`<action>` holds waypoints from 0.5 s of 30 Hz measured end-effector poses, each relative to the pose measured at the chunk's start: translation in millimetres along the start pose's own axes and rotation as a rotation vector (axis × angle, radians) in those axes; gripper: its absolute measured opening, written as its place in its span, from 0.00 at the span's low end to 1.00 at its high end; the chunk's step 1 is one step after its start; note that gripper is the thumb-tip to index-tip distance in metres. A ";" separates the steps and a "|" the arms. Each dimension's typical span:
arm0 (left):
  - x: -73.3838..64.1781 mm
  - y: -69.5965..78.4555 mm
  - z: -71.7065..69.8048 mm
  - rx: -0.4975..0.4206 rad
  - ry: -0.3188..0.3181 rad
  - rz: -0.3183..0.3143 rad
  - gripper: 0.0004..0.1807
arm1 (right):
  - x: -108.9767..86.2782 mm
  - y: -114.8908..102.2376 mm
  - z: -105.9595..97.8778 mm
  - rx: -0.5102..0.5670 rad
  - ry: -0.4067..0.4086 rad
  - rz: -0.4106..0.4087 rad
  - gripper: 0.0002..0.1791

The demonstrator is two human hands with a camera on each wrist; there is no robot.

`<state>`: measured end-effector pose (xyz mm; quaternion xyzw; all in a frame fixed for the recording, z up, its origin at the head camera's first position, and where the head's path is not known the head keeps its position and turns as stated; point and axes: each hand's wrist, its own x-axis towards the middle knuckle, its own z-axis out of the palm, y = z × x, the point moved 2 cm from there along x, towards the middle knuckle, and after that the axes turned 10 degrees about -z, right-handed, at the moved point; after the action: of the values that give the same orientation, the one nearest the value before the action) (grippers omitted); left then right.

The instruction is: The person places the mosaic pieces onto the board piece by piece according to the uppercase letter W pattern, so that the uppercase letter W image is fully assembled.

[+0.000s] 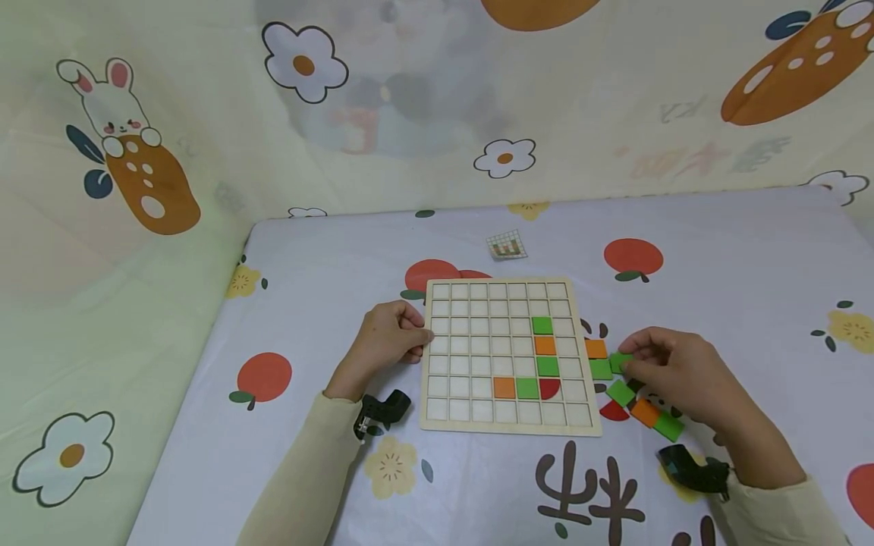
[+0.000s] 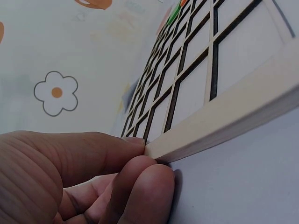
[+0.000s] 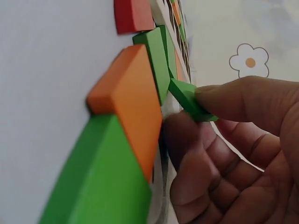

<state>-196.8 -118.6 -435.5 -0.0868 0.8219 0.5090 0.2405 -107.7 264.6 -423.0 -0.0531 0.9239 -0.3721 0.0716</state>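
A square wooden grid board (image 1: 505, 430) lies on the table. My left hand (image 1: 388, 334) pinches its left edge; in the left wrist view the thumb (image 2: 100, 151) lies along the top of the rim, with curled fingers below. Toward the lower right of the grid sit green, orange and red tiles, among them a red tile (image 1: 549, 388) with one rounded corner. Right of the board, my right hand (image 1: 686, 375) pinches a small green square tile (image 3: 187, 95) between thumb and finger. An orange tile (image 1: 595, 349) and a green tile (image 1: 601, 369) lie close by, against the board.
More loose tiles lie before the right hand: a green one (image 1: 620, 393), a red one (image 1: 614, 410), an orange one (image 1: 645, 413) and another green one (image 1: 668, 427). Behind the board is a small card (image 1: 507, 245) with a grid pattern. A printed cloth (image 1: 328, 265) covers the table.
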 end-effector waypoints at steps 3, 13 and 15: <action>0.1 0.0 0.1 0.000 -0.001 0.002 0.09 | -0.2 1.1 0.8 0.048 0.007 0.016 0.13; -0.1 0.6 -0.4 -0.007 -0.008 -0.006 0.09 | 0.8 -1.4 2.3 -0.015 0.008 0.009 0.21; -0.2 0.5 -0.4 -0.006 -0.009 -0.006 0.09 | 1.2 -2.8 3.3 -0.041 0.016 0.006 0.22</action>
<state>-197.0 -118.8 -434.9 -0.0878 0.8191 0.5110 0.2455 -108.2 260.2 -423.5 -0.0489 0.9320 -0.3533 0.0641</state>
